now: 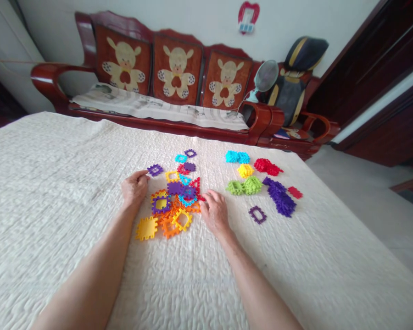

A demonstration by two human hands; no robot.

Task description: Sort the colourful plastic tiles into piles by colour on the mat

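Observation:
My left hand (135, 187) has its thumb and fingertips closed at the left edge of a purple window-shaped plastic tile (155, 170). My right hand (214, 208) rests at the right side of a mixed pile, fingers a little apart and bent, touching near a red triangular tile (196, 184). Between the hands lie interlocking tiles with notched edges: a solid purple square (174, 188), a yellow frame (182, 219), a solid yellow square (147, 228), an orange frame (170, 228) and a light blue frame (181, 158).
Sorted stacks stand to the right: light blue (237, 157), yellow (245, 171), green (244, 186), red (267, 167) and purple (281, 197). A purple frame (258, 214) lies alone. A quilted white cover (72, 192) lies underneath; a wooden sofa (131, 117) stands behind.

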